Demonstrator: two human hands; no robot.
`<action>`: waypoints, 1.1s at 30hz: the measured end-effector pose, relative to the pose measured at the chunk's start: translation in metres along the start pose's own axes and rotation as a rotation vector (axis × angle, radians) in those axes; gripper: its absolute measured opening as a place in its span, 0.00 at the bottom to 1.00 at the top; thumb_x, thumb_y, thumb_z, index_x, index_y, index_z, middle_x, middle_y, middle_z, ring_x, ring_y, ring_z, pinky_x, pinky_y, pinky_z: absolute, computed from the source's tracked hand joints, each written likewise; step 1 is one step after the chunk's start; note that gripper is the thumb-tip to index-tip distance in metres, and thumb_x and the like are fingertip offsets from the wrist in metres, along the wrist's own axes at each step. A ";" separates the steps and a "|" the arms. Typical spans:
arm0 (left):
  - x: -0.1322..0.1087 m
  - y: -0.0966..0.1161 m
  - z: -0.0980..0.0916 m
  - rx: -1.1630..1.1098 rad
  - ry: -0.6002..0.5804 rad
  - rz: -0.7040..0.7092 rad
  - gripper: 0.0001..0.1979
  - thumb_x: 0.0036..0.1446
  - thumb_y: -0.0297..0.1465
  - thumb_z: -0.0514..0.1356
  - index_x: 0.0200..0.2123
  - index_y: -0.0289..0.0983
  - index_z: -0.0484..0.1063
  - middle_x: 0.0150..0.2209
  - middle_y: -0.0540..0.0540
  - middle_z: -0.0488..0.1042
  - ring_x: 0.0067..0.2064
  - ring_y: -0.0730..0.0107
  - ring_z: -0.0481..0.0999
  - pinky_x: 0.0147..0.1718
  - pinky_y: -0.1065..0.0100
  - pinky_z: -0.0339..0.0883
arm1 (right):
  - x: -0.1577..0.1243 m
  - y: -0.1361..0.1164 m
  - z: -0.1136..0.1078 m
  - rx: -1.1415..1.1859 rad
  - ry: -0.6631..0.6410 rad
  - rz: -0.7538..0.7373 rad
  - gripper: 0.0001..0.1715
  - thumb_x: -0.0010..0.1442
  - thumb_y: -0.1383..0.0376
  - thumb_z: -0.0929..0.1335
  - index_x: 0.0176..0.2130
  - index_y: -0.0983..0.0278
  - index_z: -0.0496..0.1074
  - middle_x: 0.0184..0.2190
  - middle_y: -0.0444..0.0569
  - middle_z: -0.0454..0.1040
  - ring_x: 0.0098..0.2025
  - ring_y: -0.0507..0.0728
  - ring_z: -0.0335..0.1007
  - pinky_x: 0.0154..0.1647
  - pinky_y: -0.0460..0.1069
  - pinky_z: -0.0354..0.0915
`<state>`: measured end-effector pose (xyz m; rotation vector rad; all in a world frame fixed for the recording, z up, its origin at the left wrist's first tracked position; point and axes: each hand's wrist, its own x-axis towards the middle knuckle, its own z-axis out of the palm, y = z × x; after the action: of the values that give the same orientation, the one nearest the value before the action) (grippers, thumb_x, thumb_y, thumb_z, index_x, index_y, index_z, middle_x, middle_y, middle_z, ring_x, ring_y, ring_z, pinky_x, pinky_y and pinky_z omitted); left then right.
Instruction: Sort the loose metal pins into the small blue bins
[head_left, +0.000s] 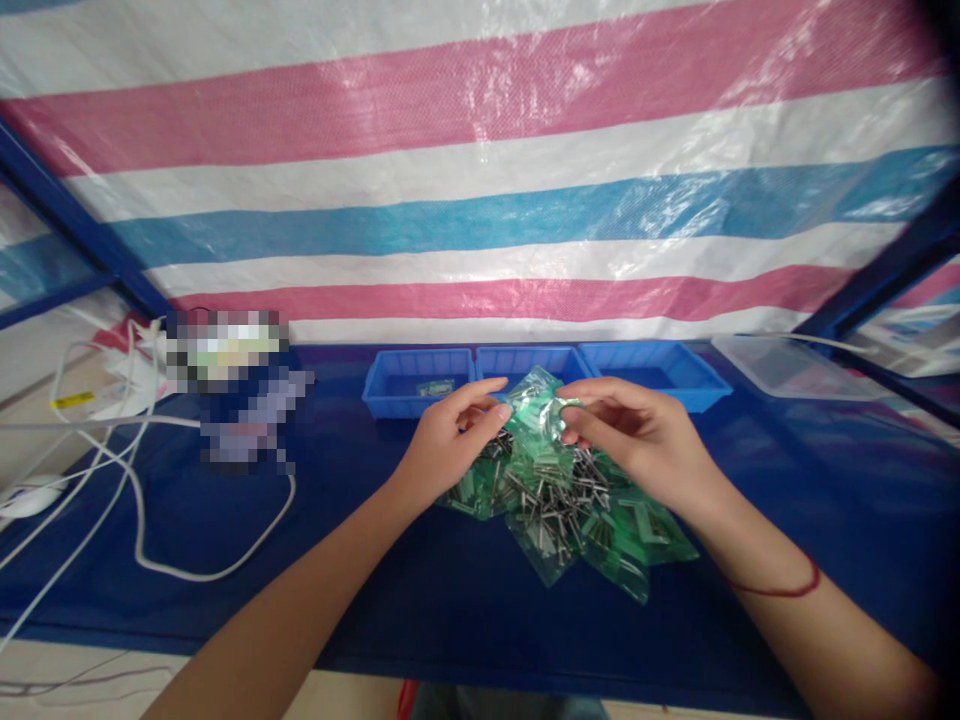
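A small translucent green plastic bag (pixel 536 405) is held up between my two hands, above a heap of loose thin metal pins (pixel 559 500). My left hand (pixel 454 440) has its thumb and forefinger at the bag's left edge. On the opposite side, my right hand (pixel 645 430) pinches the bag between thumb and fingers. More green bags (pixel 619 555) lie around and under the pins, some with small metal pieces visible inside. Whether the held bag contains anything is hard to see through the glare.
Behind the heap stand three joined blue bins; the left bin (pixel 409 405) holds a small bag (pixel 435 387). A clear plastic lid or tray (pixel 795 368) lies at the back right. White cables (pixel 217 577) loop across the left of the blue table (pixel 420 620).
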<state>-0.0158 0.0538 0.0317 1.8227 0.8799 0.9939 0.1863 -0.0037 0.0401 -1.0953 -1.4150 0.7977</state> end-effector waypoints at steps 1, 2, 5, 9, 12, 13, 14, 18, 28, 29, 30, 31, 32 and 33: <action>0.000 -0.001 -0.001 0.022 -0.006 0.006 0.16 0.58 0.37 0.59 0.48 0.38 0.73 0.36 0.46 0.78 0.35 0.69 0.75 0.35 0.70 0.68 | 0.000 0.000 0.001 0.005 -0.001 -0.018 0.10 0.55 0.64 0.71 0.40 0.58 0.74 0.26 0.43 0.76 0.25 0.51 0.73 0.27 0.46 0.70; 0.001 -0.002 -0.002 0.047 -0.004 0.018 0.14 0.58 0.37 0.59 0.45 0.38 0.75 0.36 0.46 0.78 0.36 0.68 0.75 0.36 0.69 0.68 | -0.001 0.000 0.001 0.009 -0.004 -0.031 0.11 0.56 0.64 0.70 0.42 0.58 0.73 0.27 0.43 0.76 0.25 0.51 0.73 0.27 0.47 0.70; 0.007 -0.002 -0.012 0.100 0.103 0.070 0.11 0.57 0.37 0.59 0.39 0.37 0.76 0.35 0.47 0.78 0.37 0.67 0.75 0.38 0.69 0.67 | -0.001 -0.002 0.000 0.007 0.001 -0.059 0.18 0.58 0.63 0.69 0.49 0.57 0.69 0.34 0.45 0.76 0.27 0.51 0.73 0.28 0.48 0.70; 0.021 -0.006 -0.036 0.093 0.386 0.098 0.13 0.57 0.37 0.58 0.40 0.36 0.75 0.35 0.47 0.78 0.36 0.69 0.75 0.37 0.70 0.67 | -0.001 -0.003 -0.003 -0.132 0.033 -0.114 0.17 0.59 0.62 0.68 0.49 0.58 0.68 0.39 0.47 0.74 0.29 0.51 0.72 0.30 0.48 0.69; 0.031 -0.013 -0.056 0.155 0.520 0.097 0.14 0.57 0.38 0.58 0.40 0.35 0.75 0.36 0.46 0.78 0.36 0.68 0.76 0.38 0.70 0.67 | -0.003 -0.002 -0.003 -0.346 0.003 -0.163 0.10 0.60 0.62 0.67 0.43 0.59 0.72 0.37 0.47 0.76 0.33 0.53 0.72 0.34 0.49 0.69; 0.033 -0.016 -0.061 0.191 0.538 0.090 0.15 0.57 0.38 0.58 0.41 0.34 0.75 0.37 0.46 0.78 0.37 0.67 0.76 0.39 0.70 0.67 | -0.003 -0.002 -0.002 -0.407 -0.021 -0.189 0.09 0.60 0.62 0.67 0.41 0.60 0.73 0.37 0.47 0.76 0.34 0.53 0.72 0.35 0.49 0.68; 0.034 -0.018 -0.066 0.238 0.551 0.080 0.15 0.57 0.38 0.57 0.42 0.34 0.75 0.38 0.45 0.79 0.38 0.66 0.76 0.40 0.69 0.67 | -0.004 -0.002 -0.002 -0.454 -0.046 -0.221 0.08 0.60 0.63 0.66 0.40 0.60 0.73 0.36 0.47 0.77 0.35 0.53 0.72 0.36 0.50 0.68; 0.034 -0.021 -0.074 0.588 0.515 -0.035 0.17 0.58 0.37 0.57 0.47 0.36 0.75 0.38 0.43 0.80 0.40 0.60 0.77 0.43 0.62 0.65 | -0.003 -0.003 -0.001 -0.567 -0.149 -0.380 0.06 0.61 0.65 0.65 0.37 0.61 0.73 0.34 0.47 0.77 0.37 0.55 0.71 0.41 0.52 0.66; 0.021 -0.010 -0.061 1.164 0.411 -0.025 0.15 0.60 0.38 0.55 0.48 0.43 0.74 0.49 0.41 0.72 0.49 0.50 0.66 0.42 0.56 0.58 | -0.001 -0.002 -0.007 -0.832 -0.476 -0.419 0.15 0.50 0.60 0.71 0.39 0.61 0.69 0.41 0.51 0.72 0.46 0.62 0.63 0.48 0.58 0.61; 0.020 -0.009 -0.059 1.169 0.391 -0.019 0.14 0.60 0.37 0.55 0.47 0.43 0.74 0.48 0.41 0.72 0.49 0.50 0.66 0.41 0.56 0.58 | -0.001 -0.002 -0.009 -0.841 -0.487 -0.405 0.16 0.49 0.62 0.71 0.40 0.61 0.69 0.42 0.51 0.71 0.47 0.62 0.63 0.48 0.58 0.60; 0.020 -0.009 -0.058 1.170 0.376 -0.012 0.13 0.60 0.37 0.55 0.46 0.43 0.75 0.47 0.42 0.73 0.49 0.51 0.66 0.41 0.56 0.57 | -0.001 -0.001 -0.011 -0.846 -0.500 -0.389 0.17 0.49 0.63 0.71 0.40 0.61 0.68 0.43 0.51 0.71 0.48 0.62 0.63 0.49 0.59 0.60; 0.019 -0.009 -0.057 1.167 0.367 -0.003 0.13 0.60 0.36 0.55 0.44 0.43 0.75 0.46 0.42 0.73 0.48 0.51 0.65 0.41 0.56 0.57 | -0.001 -0.001 -0.013 -0.847 -0.516 -0.373 0.18 0.48 0.64 0.70 0.41 0.61 0.68 0.44 0.51 0.70 0.48 0.63 0.63 0.49 0.59 0.60; 0.019 -0.009 -0.056 1.158 0.366 0.011 0.12 0.60 0.36 0.56 0.43 0.43 0.76 0.46 0.43 0.73 0.48 0.52 0.65 0.41 0.56 0.57 | -0.001 0.000 -0.014 -0.844 -0.532 -0.357 0.19 0.48 0.65 0.70 0.42 0.61 0.68 0.44 0.51 0.70 0.49 0.63 0.63 0.48 0.59 0.61; 0.019 -0.009 -0.054 1.144 0.365 0.032 0.11 0.60 0.36 0.56 0.42 0.43 0.76 0.45 0.43 0.74 0.48 0.52 0.65 0.41 0.56 0.57 | -0.001 0.001 -0.015 -0.837 -0.547 -0.346 0.20 0.47 0.66 0.70 0.43 0.61 0.68 0.44 0.51 0.70 0.49 0.62 0.63 0.48 0.59 0.61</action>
<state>-0.0572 0.0921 0.0457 2.5973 1.9144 0.9122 0.2016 -0.0062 0.0416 -1.2219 -2.4511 0.2286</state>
